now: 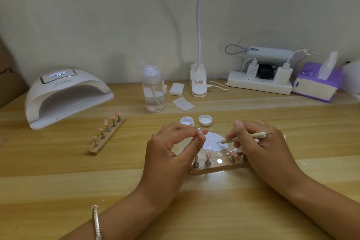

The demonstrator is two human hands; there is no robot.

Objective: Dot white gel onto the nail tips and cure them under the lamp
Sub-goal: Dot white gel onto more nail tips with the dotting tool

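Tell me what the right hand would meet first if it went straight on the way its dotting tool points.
Probably the white gel patch: the right hand aims the dotting tool left and down, tip at the patch's edge. Beyond lies the left hand pinching a nail tip; height unclear.

The curing lamp point(66, 95) sits at the desk's point(58, 191) left rear, one nail stand point(107, 135) just before it. The pump bottle point(153, 91) stands mid-desk, with the gel pot point(187, 121) and lid point(205, 120) side by side before it. Nearest lies a second stand point(216, 168), with what seems a mixing sheet point(213, 142) just behind. The power strip point(259, 84) and tissue box point(317, 82) line the right rear.
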